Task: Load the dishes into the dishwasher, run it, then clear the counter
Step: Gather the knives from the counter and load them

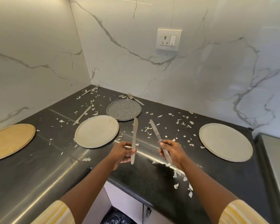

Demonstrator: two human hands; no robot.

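Note:
My left hand (122,153) grips a steel table knife (134,135) upright, blade pointing away. In my right hand (171,151) is a second knife (155,130), tilted left. Both are held above the black counter (47,162). On the counter lie a beige plate (96,131) left of my hands, a speckled grey plate (124,109) behind it, another beige plate (225,142) at the right and a yellow plate (8,141) at the far left. A third knife (82,115) and two forks (90,90) (135,99) rest near the back.
Several pale food scraps (183,122) litter the counter, thickest at the back and near the front edge. A marble wall with a power socket (168,39) stands behind. A bin with a dark liner (116,218) sits below the counter. A steel surface (276,159) adjoins at the right.

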